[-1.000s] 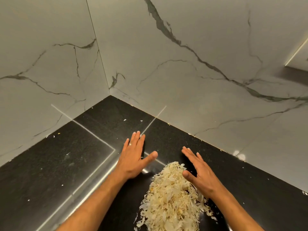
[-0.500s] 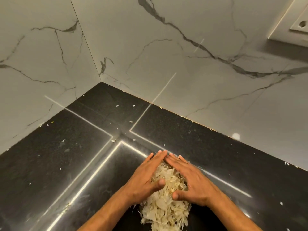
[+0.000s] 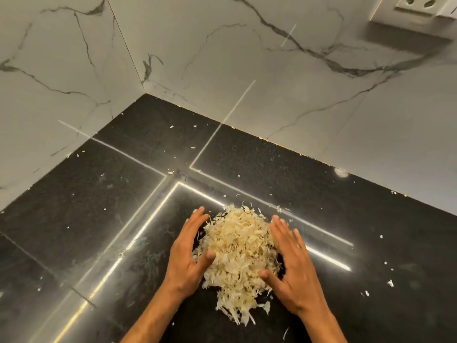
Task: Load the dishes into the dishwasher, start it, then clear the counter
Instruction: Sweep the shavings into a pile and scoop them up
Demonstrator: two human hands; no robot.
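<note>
Where the black counter [image 3: 123, 231] runs into its back corner under marble-patterned walls [image 3: 272, 95], the head view lists the following. Item: a heap of pale, papery peelings [image 3: 238, 253], lying on the counter toward its near edge, well out from the corner. Item: left hand [image 3: 188, 253], fingers straight and together, palm against the heap's left side, thumb resting on the peelings; it grips nothing. Item: right hand [image 3: 291, 266], likewise flat and open, pressed to the heap's right side, thumb tucked against the lower part. Item: loose flakes [image 3: 390, 282] scattered over the counter, mostly toward its right edge. Item: a white socket plate [image 3: 420, 6] on the wall, upper right.
</note>
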